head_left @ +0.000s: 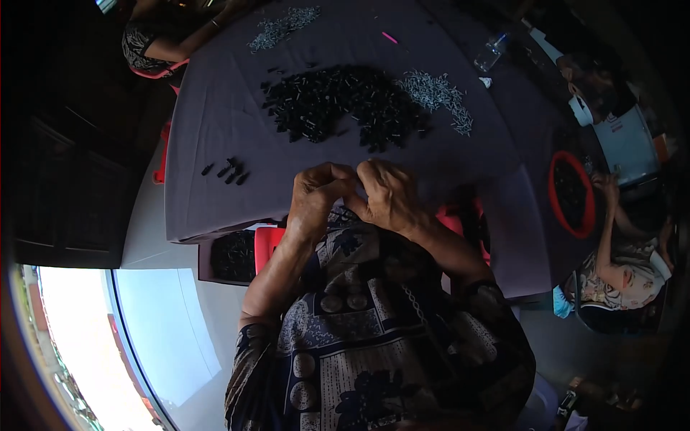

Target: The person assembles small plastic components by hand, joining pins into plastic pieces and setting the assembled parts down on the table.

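Close to the table's near edge, my left hand point(316, 197) and my right hand point(390, 192) meet in front of my chest. Both are closed, thumbs and fingers pinched toward each other. Whatever sits between the fingertips is too small and hidden to make out. Just beyond them lies a wide pile of small black parts point(338, 104), some with pale metallic bits showing. At its right side is a heap of small silvery, screw-like pieces point(438, 97). Several black parts point(231, 171) lie apart from the pile, left of my left hand.
A cloth covers the table point(208, 129). Farther off are another silvery heap point(284, 29), a pink stick point(389, 37) and a clear bottle point(491, 54). A box of dark parts point(233, 256) stands by the near edge. Co-workers sit far left and right, near a red-rimmed basket point(552, 197).
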`<state>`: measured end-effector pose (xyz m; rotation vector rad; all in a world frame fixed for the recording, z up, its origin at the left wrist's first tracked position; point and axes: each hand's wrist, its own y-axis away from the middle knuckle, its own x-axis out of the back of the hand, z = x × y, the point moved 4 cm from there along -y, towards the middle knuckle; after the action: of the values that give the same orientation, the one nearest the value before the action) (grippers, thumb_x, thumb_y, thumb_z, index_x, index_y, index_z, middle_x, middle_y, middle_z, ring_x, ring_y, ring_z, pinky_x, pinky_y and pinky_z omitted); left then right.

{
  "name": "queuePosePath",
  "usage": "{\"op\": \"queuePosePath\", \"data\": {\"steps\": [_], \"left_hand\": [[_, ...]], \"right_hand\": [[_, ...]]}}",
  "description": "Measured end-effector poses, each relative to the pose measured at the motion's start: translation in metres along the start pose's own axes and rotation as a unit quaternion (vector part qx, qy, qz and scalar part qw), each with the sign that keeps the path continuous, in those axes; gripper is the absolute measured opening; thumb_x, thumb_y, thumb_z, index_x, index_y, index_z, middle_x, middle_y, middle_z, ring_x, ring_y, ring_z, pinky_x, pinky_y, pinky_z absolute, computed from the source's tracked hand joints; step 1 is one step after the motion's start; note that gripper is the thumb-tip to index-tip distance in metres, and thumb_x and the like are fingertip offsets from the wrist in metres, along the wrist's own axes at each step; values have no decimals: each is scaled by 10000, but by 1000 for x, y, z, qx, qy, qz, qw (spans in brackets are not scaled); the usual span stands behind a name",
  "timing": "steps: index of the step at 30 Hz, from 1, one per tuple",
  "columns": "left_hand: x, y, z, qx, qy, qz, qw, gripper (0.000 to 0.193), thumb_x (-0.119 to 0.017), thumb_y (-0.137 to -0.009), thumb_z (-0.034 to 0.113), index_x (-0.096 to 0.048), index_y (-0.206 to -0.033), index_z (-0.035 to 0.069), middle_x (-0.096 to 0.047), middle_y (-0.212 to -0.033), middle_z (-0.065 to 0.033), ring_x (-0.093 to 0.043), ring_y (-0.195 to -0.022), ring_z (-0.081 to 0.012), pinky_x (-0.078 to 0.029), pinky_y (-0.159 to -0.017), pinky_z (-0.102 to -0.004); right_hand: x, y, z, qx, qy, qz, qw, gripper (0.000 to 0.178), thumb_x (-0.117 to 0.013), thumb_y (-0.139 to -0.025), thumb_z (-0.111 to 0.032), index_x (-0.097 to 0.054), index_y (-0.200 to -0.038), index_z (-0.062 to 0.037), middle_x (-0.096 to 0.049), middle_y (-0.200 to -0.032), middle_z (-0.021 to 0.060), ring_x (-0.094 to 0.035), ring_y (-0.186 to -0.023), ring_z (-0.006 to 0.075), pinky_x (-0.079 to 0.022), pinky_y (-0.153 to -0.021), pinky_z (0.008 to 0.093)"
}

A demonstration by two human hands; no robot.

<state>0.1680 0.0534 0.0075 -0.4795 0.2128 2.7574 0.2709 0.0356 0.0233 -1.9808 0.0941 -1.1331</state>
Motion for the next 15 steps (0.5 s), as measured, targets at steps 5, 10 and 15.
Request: {"op": "queuePosePath", "data": {"steps": [5,10,15], "left_hand": [[-47,-36,-20,0,-35,14,999,62,-472,-622,-16,-524,-649,-35,-528,-616,-67,-473,-557,-107,-369,-578,-215],[-60,-41,-34,-12,-56,37,998,70,-472,-620,-9,-524,-654,-42,-535,-632,-70,-471,-570,-105,-369,-581,-216],[-28,-38,-26,-70,-175,127,974,99,-523,-656,54,-520,-684,-41,-519,-616,-52,-439,-559,-82,-359,-547,-195]], "right_hand": [[15,16,61,-19,-22,-8,1000,239,-554,-656,-201,-398,-591,-31,-437,-505,58,-474,-424,165,-378,-360,246],[25,27,78,-33,-97,-33,994,191,-571,-615,-134,-423,-645,-16,-468,-569,79,-508,-508,197,-408,-433,274],[42,17,121,-155,-183,-97,966,129,-541,-681,-103,-492,-755,-8,-473,-688,82,-492,-579,181,-393,-495,270]]}}
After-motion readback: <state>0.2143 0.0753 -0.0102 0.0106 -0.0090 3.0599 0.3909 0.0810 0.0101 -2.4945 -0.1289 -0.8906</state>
